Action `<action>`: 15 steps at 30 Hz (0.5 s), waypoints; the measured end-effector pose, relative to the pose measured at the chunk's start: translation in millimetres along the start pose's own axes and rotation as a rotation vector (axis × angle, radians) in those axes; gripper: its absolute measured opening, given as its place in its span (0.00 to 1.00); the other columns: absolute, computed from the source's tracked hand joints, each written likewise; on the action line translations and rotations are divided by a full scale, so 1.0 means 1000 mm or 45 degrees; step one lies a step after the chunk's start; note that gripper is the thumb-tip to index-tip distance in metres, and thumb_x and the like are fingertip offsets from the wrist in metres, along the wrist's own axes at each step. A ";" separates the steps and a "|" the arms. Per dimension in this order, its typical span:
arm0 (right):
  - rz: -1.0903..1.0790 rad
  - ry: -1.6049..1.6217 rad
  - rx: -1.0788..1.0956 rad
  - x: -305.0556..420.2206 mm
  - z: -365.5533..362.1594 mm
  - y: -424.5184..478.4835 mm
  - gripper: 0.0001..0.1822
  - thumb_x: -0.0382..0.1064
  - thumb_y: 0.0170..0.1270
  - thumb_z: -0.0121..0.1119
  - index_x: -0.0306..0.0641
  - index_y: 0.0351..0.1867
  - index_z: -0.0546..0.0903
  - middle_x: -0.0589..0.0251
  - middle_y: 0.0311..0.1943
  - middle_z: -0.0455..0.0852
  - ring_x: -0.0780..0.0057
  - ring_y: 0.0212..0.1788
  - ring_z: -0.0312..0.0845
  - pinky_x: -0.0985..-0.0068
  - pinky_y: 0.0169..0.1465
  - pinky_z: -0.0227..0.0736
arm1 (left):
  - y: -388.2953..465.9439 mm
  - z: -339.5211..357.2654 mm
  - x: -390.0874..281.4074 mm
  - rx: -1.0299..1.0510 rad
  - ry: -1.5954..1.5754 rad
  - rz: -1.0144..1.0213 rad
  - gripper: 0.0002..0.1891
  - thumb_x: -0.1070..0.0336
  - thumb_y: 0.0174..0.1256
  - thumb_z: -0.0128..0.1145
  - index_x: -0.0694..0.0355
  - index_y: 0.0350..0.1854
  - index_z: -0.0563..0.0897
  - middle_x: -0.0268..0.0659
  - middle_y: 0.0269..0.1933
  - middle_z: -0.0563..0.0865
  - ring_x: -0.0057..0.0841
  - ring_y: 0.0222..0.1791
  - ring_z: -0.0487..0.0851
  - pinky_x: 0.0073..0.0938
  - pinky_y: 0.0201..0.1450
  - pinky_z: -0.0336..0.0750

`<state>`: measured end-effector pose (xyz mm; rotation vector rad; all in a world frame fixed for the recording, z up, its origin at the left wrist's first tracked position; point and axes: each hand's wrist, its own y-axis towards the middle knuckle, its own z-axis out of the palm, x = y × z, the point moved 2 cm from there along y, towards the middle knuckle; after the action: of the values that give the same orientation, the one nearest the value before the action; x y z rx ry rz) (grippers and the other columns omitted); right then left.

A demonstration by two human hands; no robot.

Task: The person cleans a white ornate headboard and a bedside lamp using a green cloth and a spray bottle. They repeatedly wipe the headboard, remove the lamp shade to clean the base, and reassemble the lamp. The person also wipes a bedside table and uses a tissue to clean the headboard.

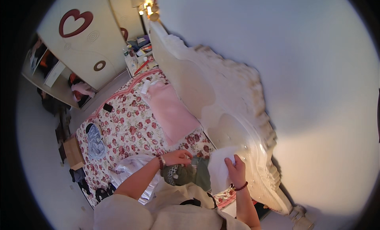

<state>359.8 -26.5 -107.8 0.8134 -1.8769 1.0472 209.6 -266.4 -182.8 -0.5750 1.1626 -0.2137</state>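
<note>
My right hand (237, 172) grips a white cloth (219, 167), with the thumb on top and the cloth hanging towards the left. My left hand (177, 158) is above an olive-green bundle (181, 175) with a checkered strip. Its fingers are loosely bent and apart, and I see nothing held in them. Beside the bundle lies a flat grey-green cloth (202, 172). A shiny white fabric (133, 164) spreads under and behind my left forearm. Further up the bed lies a pink folded cloth (175, 111).
The bed has a floral cover (127, 129) and a cream carved headboard (193, 78) along the right. On the cover are a blue-grey garment (96, 142) and a black phone-like object (108, 107). A cluttered nightstand (133, 63), an open wardrobe (56, 72) and a cardboard box (73, 152) stand around it.
</note>
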 end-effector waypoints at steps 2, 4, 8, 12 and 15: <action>-0.132 -0.550 -0.051 0.048 0.028 0.026 0.15 0.48 0.62 0.57 0.41 0.44 0.79 0.47 0.21 0.81 0.48 0.26 0.79 0.62 0.29 0.73 | -0.034 -0.038 -0.023 -0.149 0.132 0.074 0.28 0.56 0.63 0.60 0.61 0.63 0.69 0.35 0.35 0.83 0.19 0.38 0.80 0.23 0.45 0.74; -0.296 -0.625 0.221 0.093 0.072 0.047 0.17 0.49 0.63 0.55 0.40 0.46 0.79 0.47 0.29 0.83 0.48 0.33 0.80 0.60 0.36 0.74 | -0.063 -0.079 -0.046 -0.197 0.320 0.158 0.35 0.57 0.61 0.62 0.53 0.70 0.62 0.33 0.37 0.82 0.17 0.36 0.78 0.22 0.42 0.74; -0.448 -0.440 0.742 0.180 0.182 0.080 0.16 0.46 0.65 0.55 0.37 0.47 0.78 0.48 0.35 0.83 0.54 0.37 0.81 0.67 0.41 0.75 | -0.116 -0.120 -0.103 -0.226 0.492 0.245 0.32 0.54 0.58 0.64 0.53 0.66 0.69 0.33 0.39 0.83 0.17 0.36 0.78 0.22 0.41 0.74; -0.683 -0.583 1.006 0.242 0.262 0.103 0.13 0.43 0.64 0.57 0.36 0.43 0.78 0.52 0.32 0.82 0.59 0.34 0.81 0.71 0.40 0.74 | -0.148 -0.157 -0.079 -0.252 0.275 0.234 0.22 0.53 0.63 0.60 0.64 0.53 0.78 0.37 0.45 0.84 0.21 0.44 0.81 0.25 0.48 0.74; -0.837 -0.466 0.729 0.266 0.303 0.117 0.12 0.42 0.63 0.58 0.36 0.42 0.78 0.54 0.33 0.82 0.62 0.35 0.80 0.72 0.41 0.74 | -0.179 -0.187 -0.045 -0.444 -0.306 0.394 0.19 0.58 0.67 0.56 0.66 0.54 0.77 0.35 0.46 0.84 0.20 0.47 0.80 0.24 0.52 0.73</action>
<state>38.9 -279.6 -12.4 1.9065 -1.3942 1.0456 45.4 -455.8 -103.2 -0.6947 1.0428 0.3220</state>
